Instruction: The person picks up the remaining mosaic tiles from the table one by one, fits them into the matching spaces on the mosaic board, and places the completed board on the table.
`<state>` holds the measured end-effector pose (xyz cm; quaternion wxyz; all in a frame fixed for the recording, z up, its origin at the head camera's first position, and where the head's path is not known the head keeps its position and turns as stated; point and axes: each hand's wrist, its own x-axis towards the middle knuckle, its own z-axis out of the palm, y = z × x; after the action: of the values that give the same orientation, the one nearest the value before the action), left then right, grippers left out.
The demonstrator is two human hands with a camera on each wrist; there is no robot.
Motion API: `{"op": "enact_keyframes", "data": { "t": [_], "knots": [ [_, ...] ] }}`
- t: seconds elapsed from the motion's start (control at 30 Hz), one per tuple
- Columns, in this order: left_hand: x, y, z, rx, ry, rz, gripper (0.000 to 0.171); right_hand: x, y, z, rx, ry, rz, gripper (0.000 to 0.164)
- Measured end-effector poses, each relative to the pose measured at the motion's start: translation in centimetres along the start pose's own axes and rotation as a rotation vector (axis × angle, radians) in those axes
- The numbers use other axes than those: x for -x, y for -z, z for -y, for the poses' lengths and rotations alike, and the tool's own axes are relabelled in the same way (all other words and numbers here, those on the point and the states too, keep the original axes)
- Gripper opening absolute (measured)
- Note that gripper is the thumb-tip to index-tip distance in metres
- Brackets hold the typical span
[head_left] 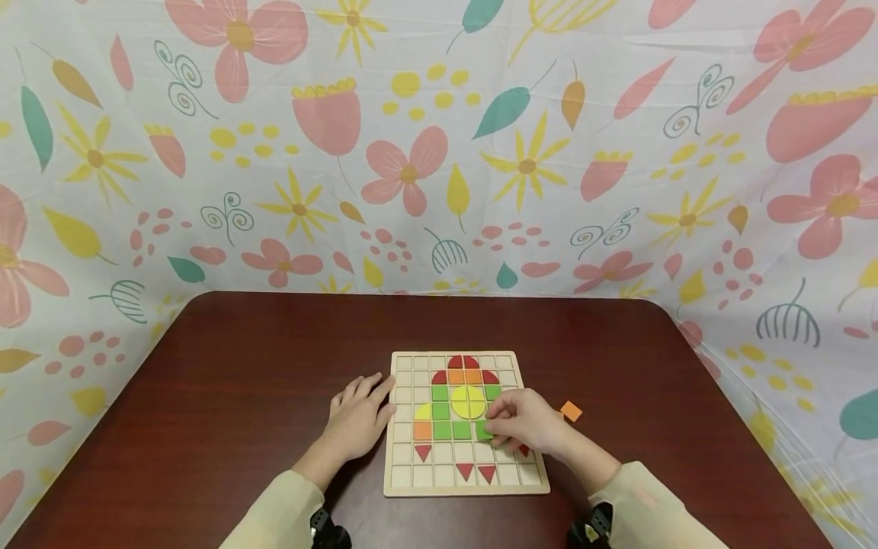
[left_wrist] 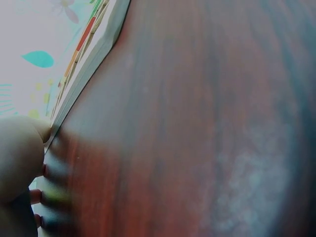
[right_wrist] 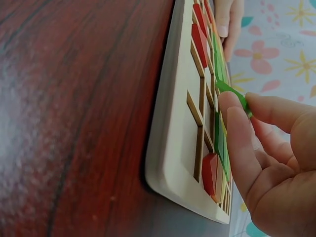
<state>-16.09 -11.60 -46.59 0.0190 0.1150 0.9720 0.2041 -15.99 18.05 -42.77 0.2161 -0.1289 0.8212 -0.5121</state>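
A wooden grid board (head_left: 402, 476) lies on the table with flat coloured tiles in its cells. My right hand (head_left: 531, 421) is over the board's right half and pinches a green square tile (head_left: 483, 431) between thumb and fingers. In the right wrist view that green tile (right_wrist: 228, 90) is tilted, one corner close to the grid. My left hand (head_left: 355, 418) rests at the board's left edge, fingers extended, thumb near the rim. Around the held tile are a yellow circle (head_left: 468, 402) made of quarter pieces, green squares (head_left: 441, 412) and red triangles (head_left: 465, 471).
A loose orange square tile (head_left: 571, 411) lies on the table right of the board, with part of another orange piece beside my right hand. The dark wooden table (head_left: 206, 427) runs back to a flower-printed cloth (head_left: 439, 152).
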Motion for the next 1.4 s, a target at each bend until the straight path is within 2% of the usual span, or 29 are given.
{"op": "enact_keyframes", "data": {
  "t": [0.27,0.97,1.23,1.4],
  "knots": [
    [-0.04,0.07,-0.03,-0.008,0.003,0.010,0.050,-0.18,-0.34,0.20,0.048,-0.056,-0.040,0.018],
    [-0.24,0.01,-0.02,0.002,0.016,0.016,0.050,0.42,0.47,0.38,0.073,-0.076,-0.076,0.021],
    [-0.32,-0.16,0.26,-0.007,0.014,0.021,0.050,0.74,0.49,0.25,0.014,-0.083,-0.034,0.023],
    [-0.35,0.02,0.18,0.000,0.017,0.025,0.051,0.79,0.15,0.42,0.020,-0.059,-0.010,0.022]
  ]
}}
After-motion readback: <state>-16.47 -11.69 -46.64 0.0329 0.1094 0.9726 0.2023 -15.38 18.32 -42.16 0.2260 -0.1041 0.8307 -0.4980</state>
